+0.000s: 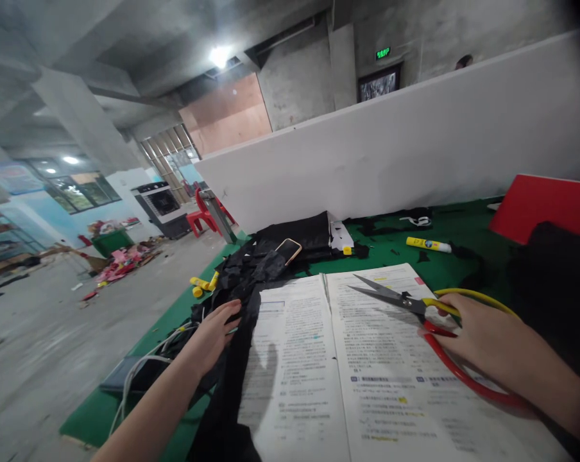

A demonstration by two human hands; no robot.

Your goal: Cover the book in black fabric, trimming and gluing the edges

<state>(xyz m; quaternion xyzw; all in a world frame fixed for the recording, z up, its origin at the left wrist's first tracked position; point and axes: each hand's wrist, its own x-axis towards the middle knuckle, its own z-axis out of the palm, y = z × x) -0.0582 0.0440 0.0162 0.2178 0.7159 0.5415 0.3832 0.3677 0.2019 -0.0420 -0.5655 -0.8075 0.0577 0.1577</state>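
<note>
My right hand (480, 330) grips large scissors (410, 303) with one yellow and one red handle. Their blades are slightly parted and point left above the right page of an open printed book (299, 359). Along the book's left edge lies black sheet material (239, 378); whether it is cloth or paper I cannot tell. My left hand (222, 327) rests on or just over this black material, fingers stretched out toward the book. Several black scraps (242, 273) are heaped beyond it, with a phone (289, 250) lying on top.
Yellow glue sticks (428, 244) lie on the green table (386, 247). A white cable (126, 391) crosses a dark flat device (110, 378) at left. A white partition (391, 141) closes the back; a red board (550, 205) leans at right. Red chairs (204, 215) stand beyond.
</note>
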